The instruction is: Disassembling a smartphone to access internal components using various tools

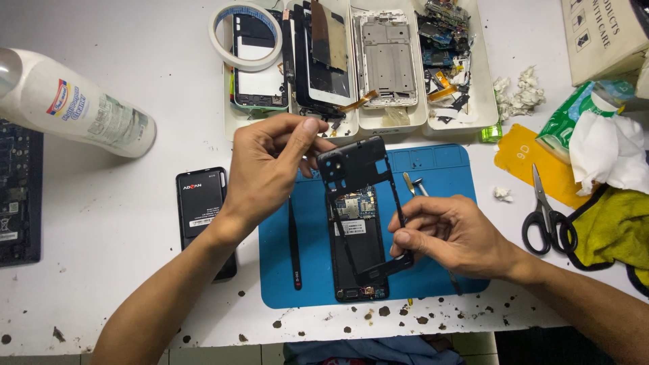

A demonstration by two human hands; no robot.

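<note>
Frame (362,203), black plastic phone mid-frame w/ camera cutout, held up over opened phone (358,250) on blue mat (433,182). Long axis near–far, tilted; camera end far and a bit left, bottom end near-right. Left hand (270,169) pinched shut on far top corner, thumb and fingertips together on plastic. Right hand (449,233) clamped on near bottom edge, fingers curled round it. Phone beneath lying flat, circuit board exposed, long axis near–far. Black tweezers (294,243) on mat, just left of phone. Battery (203,209) left, off mat. Scissors (547,216) well right. Tray of parts (483,101) far side. White bottle (74,101) far left.
</note>
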